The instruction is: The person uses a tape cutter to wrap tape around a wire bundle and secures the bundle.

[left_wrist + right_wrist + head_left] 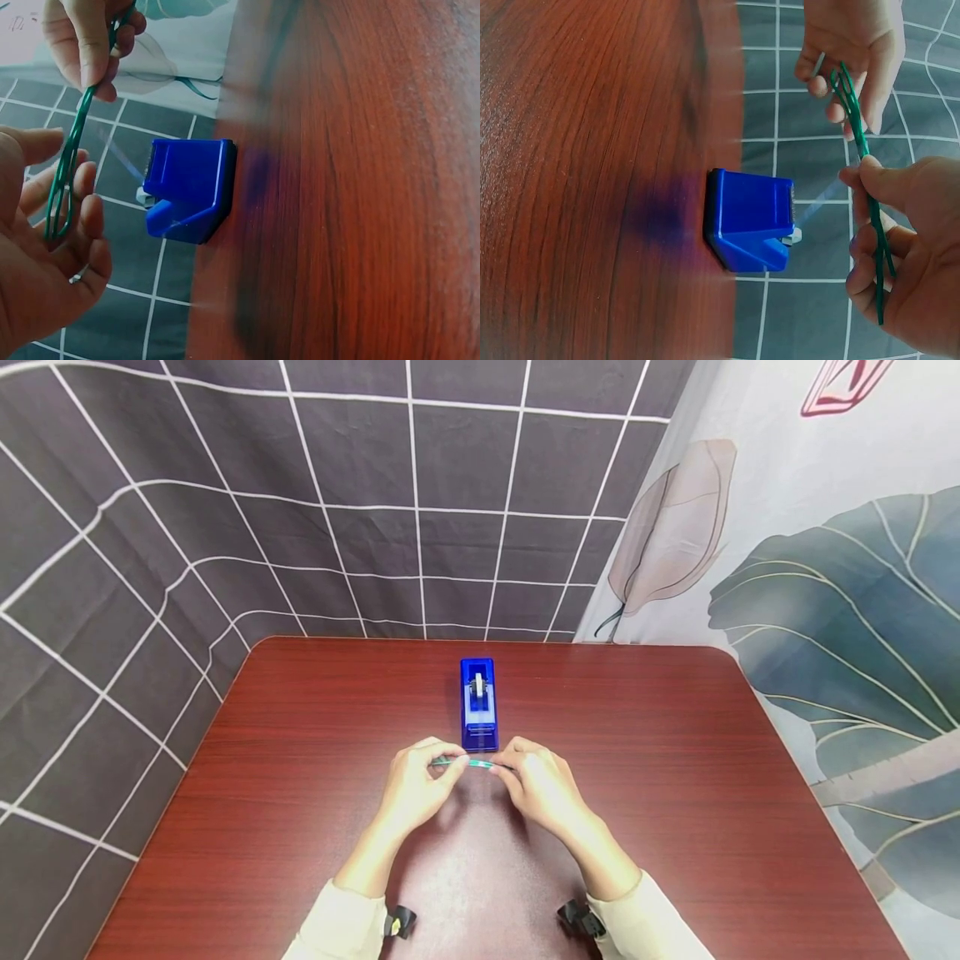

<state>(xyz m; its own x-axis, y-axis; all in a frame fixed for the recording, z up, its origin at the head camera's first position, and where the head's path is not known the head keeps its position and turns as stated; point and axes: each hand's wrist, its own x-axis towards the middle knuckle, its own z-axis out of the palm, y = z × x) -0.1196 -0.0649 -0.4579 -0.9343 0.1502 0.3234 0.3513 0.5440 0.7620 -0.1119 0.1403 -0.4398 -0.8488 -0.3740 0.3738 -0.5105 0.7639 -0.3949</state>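
Observation:
A thin bundle of green cord (858, 135), folded into several strands with looped ends, stretches between both hands above the table. My left hand (417, 783) holds its left part between the thumb and fingers. The right hand (542, 783) pinches it closer to the middle, with loose strands trailing over the palm. Just beyond the fingertips stands a blue tape dispenser (480, 714). A see-through strip of tape (821, 201) runs from its cutting end toward the cord; where it meets the cord is hard to make out.
Both hands work over a reddish-brown wooden table (300, 793). Behind it hangs a dark grey cloth with a white grid (465, 468), and a leaf-patterned curtain (825, 610) is at the right. Small black devices sit at both wrists.

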